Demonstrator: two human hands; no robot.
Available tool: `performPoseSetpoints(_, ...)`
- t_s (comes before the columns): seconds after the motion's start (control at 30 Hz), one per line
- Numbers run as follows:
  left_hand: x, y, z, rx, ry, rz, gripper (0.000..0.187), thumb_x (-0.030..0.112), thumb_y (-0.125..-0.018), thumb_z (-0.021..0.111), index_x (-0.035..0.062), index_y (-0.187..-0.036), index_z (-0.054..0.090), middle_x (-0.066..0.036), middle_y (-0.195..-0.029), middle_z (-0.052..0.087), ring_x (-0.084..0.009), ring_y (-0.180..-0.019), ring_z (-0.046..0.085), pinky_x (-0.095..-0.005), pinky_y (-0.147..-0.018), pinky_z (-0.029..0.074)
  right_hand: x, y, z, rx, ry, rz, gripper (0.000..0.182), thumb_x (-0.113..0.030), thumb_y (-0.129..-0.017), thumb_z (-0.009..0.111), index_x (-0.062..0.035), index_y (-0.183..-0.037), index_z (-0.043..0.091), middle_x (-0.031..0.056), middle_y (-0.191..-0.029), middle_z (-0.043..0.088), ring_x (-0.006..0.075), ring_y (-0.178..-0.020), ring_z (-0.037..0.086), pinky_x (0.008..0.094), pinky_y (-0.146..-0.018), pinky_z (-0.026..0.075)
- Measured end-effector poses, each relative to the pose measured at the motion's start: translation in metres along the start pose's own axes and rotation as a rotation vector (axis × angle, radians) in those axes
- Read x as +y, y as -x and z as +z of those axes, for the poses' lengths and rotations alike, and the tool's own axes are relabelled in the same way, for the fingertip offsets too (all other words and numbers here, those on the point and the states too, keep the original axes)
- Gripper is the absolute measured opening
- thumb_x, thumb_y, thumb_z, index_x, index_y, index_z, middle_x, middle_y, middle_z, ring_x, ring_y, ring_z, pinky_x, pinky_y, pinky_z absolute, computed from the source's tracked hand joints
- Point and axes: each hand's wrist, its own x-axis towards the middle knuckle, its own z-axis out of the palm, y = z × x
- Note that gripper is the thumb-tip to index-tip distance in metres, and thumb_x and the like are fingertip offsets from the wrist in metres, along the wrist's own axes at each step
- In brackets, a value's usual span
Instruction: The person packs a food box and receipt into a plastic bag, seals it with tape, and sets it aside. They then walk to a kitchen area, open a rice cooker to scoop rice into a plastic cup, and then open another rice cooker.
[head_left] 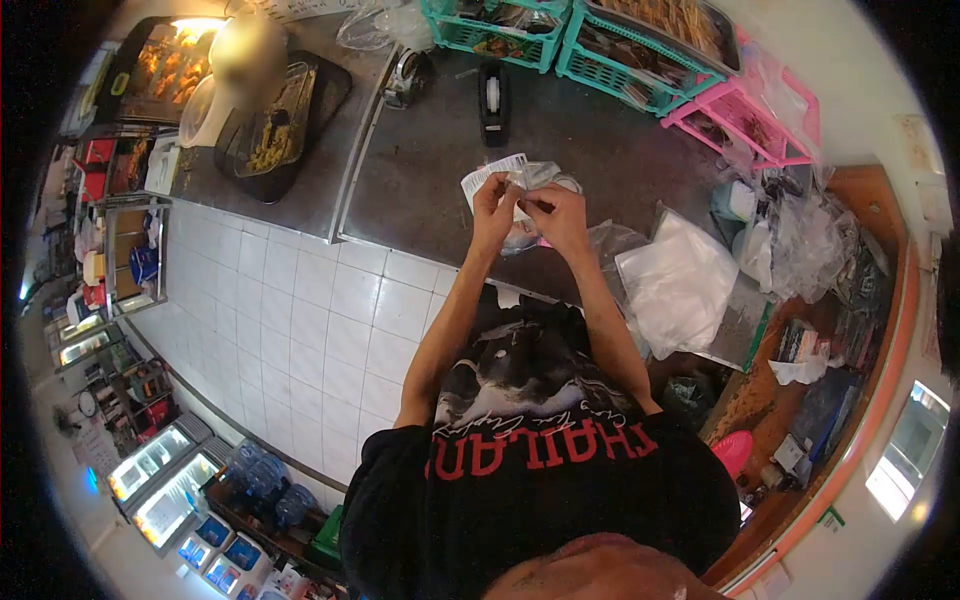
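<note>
My left hand and my right hand meet close together over the near part of the dark metal table. Both have their fingers pinched on a small clear plastic bag, parts of which show above and below the fingers. A white sheet with printed lines lies right behind my left fingers. What is inside the bag is mostly hidden by my hands. Beyond them on the tabletop stands a black tape dispenser with a roll in it.
A stack of clear plastic bags lies right of my forearm. Teal baskets and a pink basket line the back. At left are a second tape dispenser and a food tray. Crumpled plastic fills the right corner.
</note>
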Motion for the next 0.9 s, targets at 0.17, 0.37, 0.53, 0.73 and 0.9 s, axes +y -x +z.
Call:
performPoseSetpoints(0.17,0.005,0.004,-0.011,-0.104,0.080,-0.114,0.011,0.002,-0.089,0.052,-0.0002,-0.095,0.062,-0.002,-0.096,0.062,-0.0104,-0.089,0.057,-0.0249,-0.080,0.044,0.010,-0.007,0.001,0.073,0.192,-0.008,0.014,-0.005,-0.073,0.068,-0.0020,-0.086,0.072,0.0159,-0.077,0.066,0.0307,-0.069,0.065,0.0376,-0.062,0.049)
performPoseSetpoints(0.37,-0.006,-0.001,-0.026,-0.165,0.087,-0.205,0.015,0.003,-0.088,0.050,-0.0023,-0.092,0.064,-0.006,-0.103,0.063,-0.0146,-0.097,0.058,-0.0274,-0.087,0.044,0.030,-0.013,0.006,-0.171,0.117,-0.162,0.020,-0.002,-0.067,0.064,-0.0017,-0.086,0.070,0.0193,-0.079,0.064,0.0350,-0.069,0.063,0.0401,-0.064,0.048)
performPoseSetpoints(0.53,0.000,-0.008,-0.025,-0.261,-0.052,-0.190,0.014,-0.001,-0.088,0.053,-0.0019,-0.096,0.064,-0.008,-0.108,0.064,-0.0131,-0.094,0.061,-0.0242,-0.078,0.048,0.053,-0.020,-0.002,-0.223,0.066,-0.030,0.027,0.002,-0.065,0.061,-0.0013,-0.091,0.068,0.0158,-0.077,0.063,0.0221,-0.065,0.059,0.0343,-0.063,0.046)
performPoseSetpoints(0.73,0.013,-0.010,-0.013,-0.122,-0.500,0.134,0.017,-0.008,-0.082,0.062,-0.0005,-0.096,0.069,-0.010,-0.095,0.071,-0.0138,-0.085,0.067,-0.0269,-0.070,0.053,0.039,-0.015,0.000,-0.101,-0.282,0.170,0.022,0.007,-0.077,0.060,0.0035,-0.099,0.065,0.0138,-0.086,0.068,0.0198,-0.070,0.066,0.0307,-0.065,0.053)
performPoseSetpoints(0.9,0.033,-0.010,-0.003,-0.042,-0.811,0.403,0.021,-0.007,-0.073,0.064,0.0022,-0.091,0.070,-0.011,-0.085,0.070,-0.0220,-0.078,0.068,-0.0312,-0.068,0.052,-0.006,-0.011,-0.027,0.067,-0.492,0.328,0.019,0.004,-0.087,0.060,0.0027,-0.105,0.064,0.0070,-0.085,0.070,0.0127,-0.078,0.067,0.0257,-0.067,0.054)
